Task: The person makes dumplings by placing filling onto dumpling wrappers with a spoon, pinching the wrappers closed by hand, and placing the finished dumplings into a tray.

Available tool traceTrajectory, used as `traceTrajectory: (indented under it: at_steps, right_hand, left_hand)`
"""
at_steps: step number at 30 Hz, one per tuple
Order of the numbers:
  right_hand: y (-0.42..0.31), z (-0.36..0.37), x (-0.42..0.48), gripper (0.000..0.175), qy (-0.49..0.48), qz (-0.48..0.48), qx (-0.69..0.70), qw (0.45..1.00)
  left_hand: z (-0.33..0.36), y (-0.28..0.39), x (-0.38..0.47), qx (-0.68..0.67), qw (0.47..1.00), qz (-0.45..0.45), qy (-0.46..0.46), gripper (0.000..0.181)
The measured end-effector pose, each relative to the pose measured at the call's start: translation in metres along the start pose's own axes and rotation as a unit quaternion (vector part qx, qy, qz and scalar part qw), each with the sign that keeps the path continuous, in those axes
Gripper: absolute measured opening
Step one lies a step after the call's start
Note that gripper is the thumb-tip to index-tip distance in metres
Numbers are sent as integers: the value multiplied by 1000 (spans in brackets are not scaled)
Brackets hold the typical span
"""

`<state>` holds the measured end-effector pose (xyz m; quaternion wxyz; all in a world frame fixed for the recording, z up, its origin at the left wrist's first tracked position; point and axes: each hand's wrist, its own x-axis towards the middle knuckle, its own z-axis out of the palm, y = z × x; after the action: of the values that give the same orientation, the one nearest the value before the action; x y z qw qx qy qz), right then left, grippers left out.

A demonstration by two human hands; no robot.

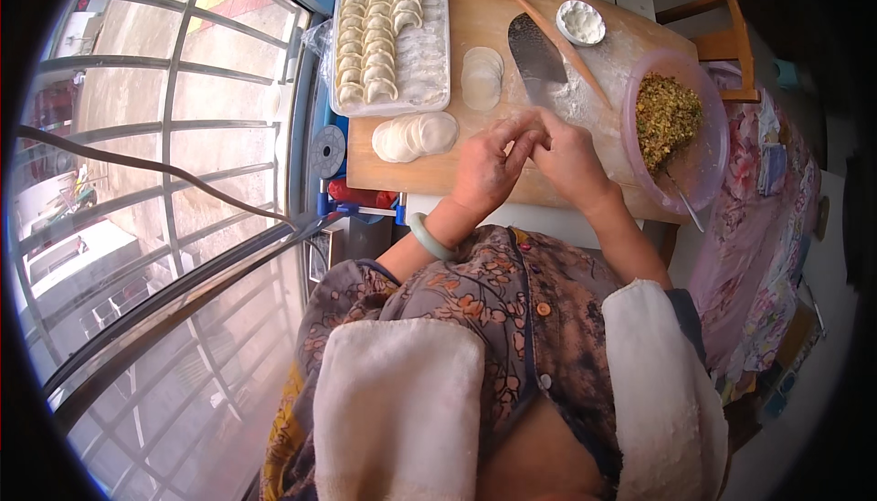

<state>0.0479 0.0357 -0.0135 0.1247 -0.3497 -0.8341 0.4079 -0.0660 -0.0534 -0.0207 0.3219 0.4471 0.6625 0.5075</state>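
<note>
My left hand [492, 164], with a pale green bangle [430, 236] on its wrist, meets my right hand [567, 155] over the near edge of the wooden board [548, 189]. Their thumbs and fingers pinch together around what looks like a dumpling, almost wholly hidden by them. Left of my left hand lies a fanned row of round dough wrappers [415, 136]. A second overlapping stack of wrappers [482, 79] is just beyond my hands. The plastic tray [423, 83] at the far left holds rows of folded dumplings [378, 56].
Beyond my right hand, a wooden rolling pin [558, 42] lies across a dark-bladed cleaver [534, 52]. A small bowl of flour [580, 22] stands behind. To the right, a pink bowl [714, 117] holds chopped filling [666, 117] and a spoon [685, 203]. A barred window [164, 124] borders the left.
</note>
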Motion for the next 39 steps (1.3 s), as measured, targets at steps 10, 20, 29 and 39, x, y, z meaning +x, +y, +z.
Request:
traceTrajectory:
  at_steps: [10, 20, 29, 39]
  right_hand:
    - [0, 57, 54, 34, -9, -13, 187, 982]
    - [-33, 90, 174, 29, -80, -105, -84, 988]
    - [-13, 125, 223, 25, -67, -147, -203, 966]
    - [-19, 109, 216, 27, -32, -150, -173, 973]
  left_hand:
    - [-39, -35, 2, 94, 987, 85, 95, 39]
    - [-88, -48, -27, -23, 981, -51, 184, 66]
    - [-91, -61, -62, -41, 978, -114, 171, 57]
    - [-87, -68, -63, -45, 982, -105, 149, 54]
